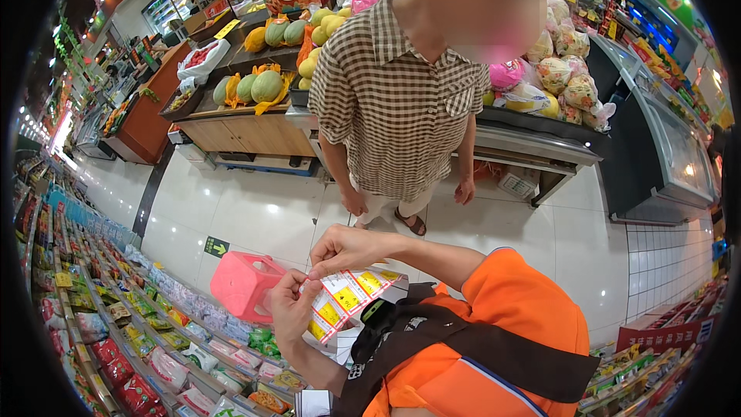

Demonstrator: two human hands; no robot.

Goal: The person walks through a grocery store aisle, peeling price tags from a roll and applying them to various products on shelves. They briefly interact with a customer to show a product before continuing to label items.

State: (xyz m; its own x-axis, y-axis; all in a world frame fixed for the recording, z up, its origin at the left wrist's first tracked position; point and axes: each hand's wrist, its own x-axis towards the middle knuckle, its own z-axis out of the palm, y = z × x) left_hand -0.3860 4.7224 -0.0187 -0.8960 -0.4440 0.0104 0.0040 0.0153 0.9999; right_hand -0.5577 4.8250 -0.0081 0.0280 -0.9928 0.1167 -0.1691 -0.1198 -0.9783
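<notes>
A sheet of price labels (345,300), white with yellow and red printed blocks, is held in front of my dark apron (463,336). My left hand (293,307) grips its left side, with the thumb lying over the front. At the top left corner, my right hand (338,249) pinches the sheet between thumb and fingers. The two hands meet at that corner, their fingertips close together or touching. More paper shows behind the sheet, partly hidden by it. Beyond my left hand stands a pink plastic stool (240,284) on the tiled floor.
A person in a checked shirt (399,98) stands facing me, arms lowered. Behind are a fruit stand with melons (267,86) and bagged fruit (570,87). Shelves of packaged goods (168,365) run along the lower left. A glass-topped chest freezer (666,145) stands right.
</notes>
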